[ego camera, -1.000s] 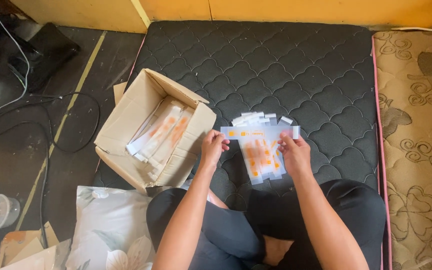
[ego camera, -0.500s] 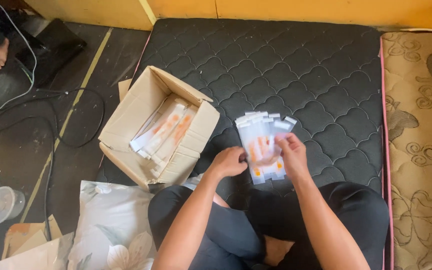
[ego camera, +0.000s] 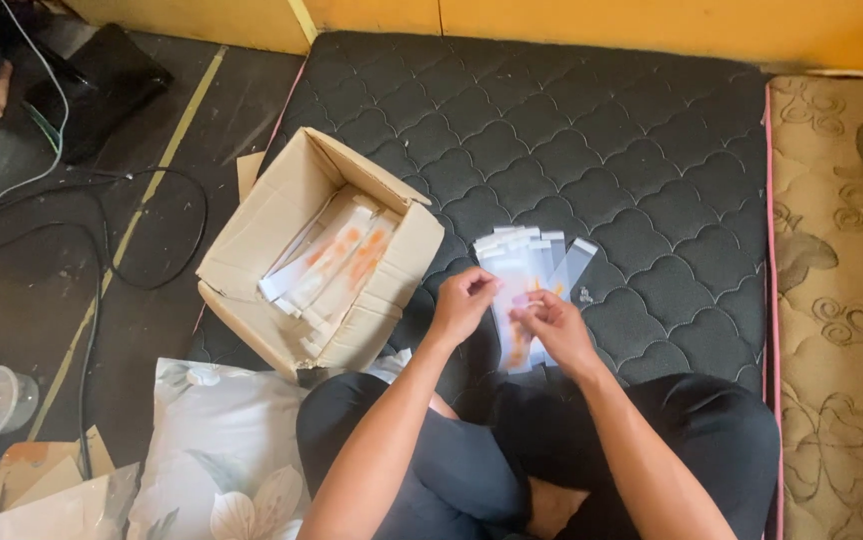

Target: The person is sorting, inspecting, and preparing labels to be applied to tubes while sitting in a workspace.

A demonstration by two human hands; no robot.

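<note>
At frame centre, the left hand and right hand, forearms angled up from the lap, both pinch a fanned stack of clear packets over the dark mattress, beside an open cardboard box.

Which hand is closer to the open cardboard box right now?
Left. The left hand is just to the right of the cardboard box, close to its near corner, apart from it. The right hand is farther right, on the clear sleeves.
</note>
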